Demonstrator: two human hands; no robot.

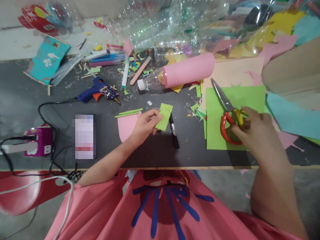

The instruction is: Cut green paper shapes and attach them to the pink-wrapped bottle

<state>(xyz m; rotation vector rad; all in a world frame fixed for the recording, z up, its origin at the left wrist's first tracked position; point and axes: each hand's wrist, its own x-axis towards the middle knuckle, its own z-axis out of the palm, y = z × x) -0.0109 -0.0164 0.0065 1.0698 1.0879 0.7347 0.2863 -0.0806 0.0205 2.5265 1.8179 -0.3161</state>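
Note:
Between thumb and fingers, my left hand (150, 121) pinches a small piece of light green paper (165, 117) with a faint curved line on it. A black marker (173, 131) lies just right of that paper. My right hand (260, 133) is closed about the handles of a pair of scissors (226, 101), one loop red and the other yellow. The scissors' blades look closed and point away, over a green sheet (215, 136). Beneath my left wrist, a pink paper piece with a rounded end (125, 128) lies partly covered, with thin green strips (128, 112) along its top.
A plastic bottle wrapped in pink paper (188, 70) lies ahead. Leftward are a blue glue gun (91, 91) with its cord, a phone (84, 136) and a purple box (40, 141). Clear bottles (140, 26), markers and paper scraps crowd the back. The table's edge (175, 168) runs close to my body.

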